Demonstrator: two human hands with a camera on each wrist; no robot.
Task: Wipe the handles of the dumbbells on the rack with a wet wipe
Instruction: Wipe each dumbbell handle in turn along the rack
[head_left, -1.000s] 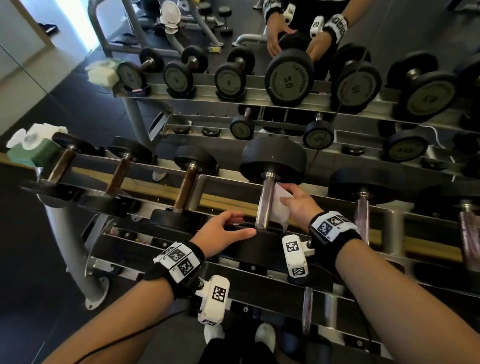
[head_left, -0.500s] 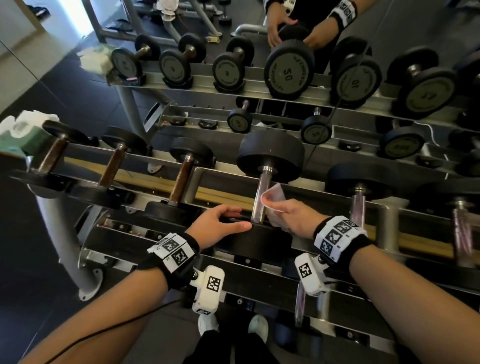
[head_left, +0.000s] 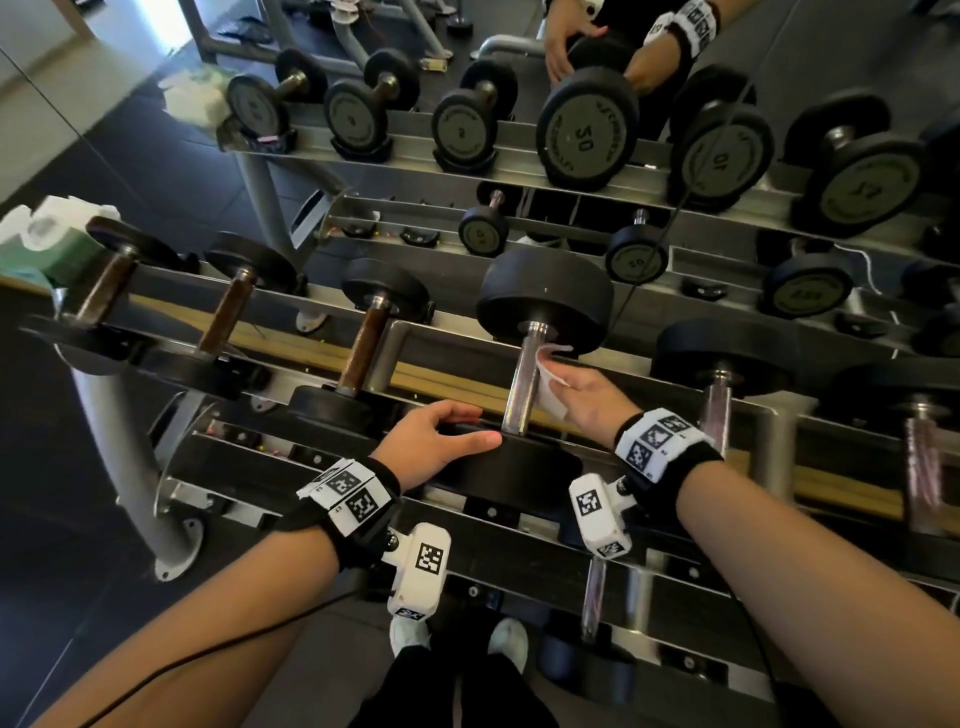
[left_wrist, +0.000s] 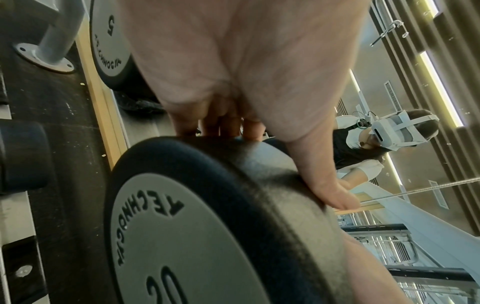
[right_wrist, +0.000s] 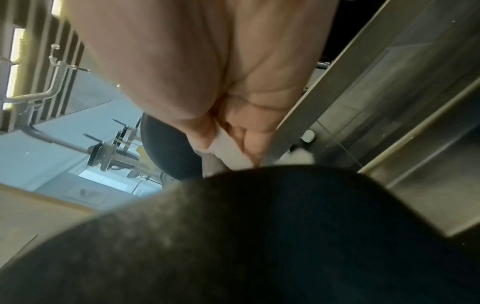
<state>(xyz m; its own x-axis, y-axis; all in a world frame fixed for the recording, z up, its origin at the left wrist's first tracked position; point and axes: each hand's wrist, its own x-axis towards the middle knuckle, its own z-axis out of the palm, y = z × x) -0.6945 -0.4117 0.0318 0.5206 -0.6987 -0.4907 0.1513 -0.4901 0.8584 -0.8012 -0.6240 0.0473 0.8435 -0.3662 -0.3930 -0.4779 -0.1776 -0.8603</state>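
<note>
Mid-job, I'd guess — right hand (head_left: 587, 397) pinches the wet wipe (head_left: 551, 387) against the handle (head_left: 524, 379) of the 20 dumbbell on the rack (head_left: 769, 415), left hand (head_left: 431, 441) rests flat, fingers relaxed, on its near head (head_left: 519, 467). Handles further right likely remain.

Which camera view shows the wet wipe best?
The head view: the wet wipe shows beside the handle. The right wrist view shows a blurred strip in the right hand; the left wrist view shows none.

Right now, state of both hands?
Left hand: open, fingers resting on the near head of the dumbbell marked 20.
Right hand: pinching the wet wipe against that dumbbell's handle.
</note>
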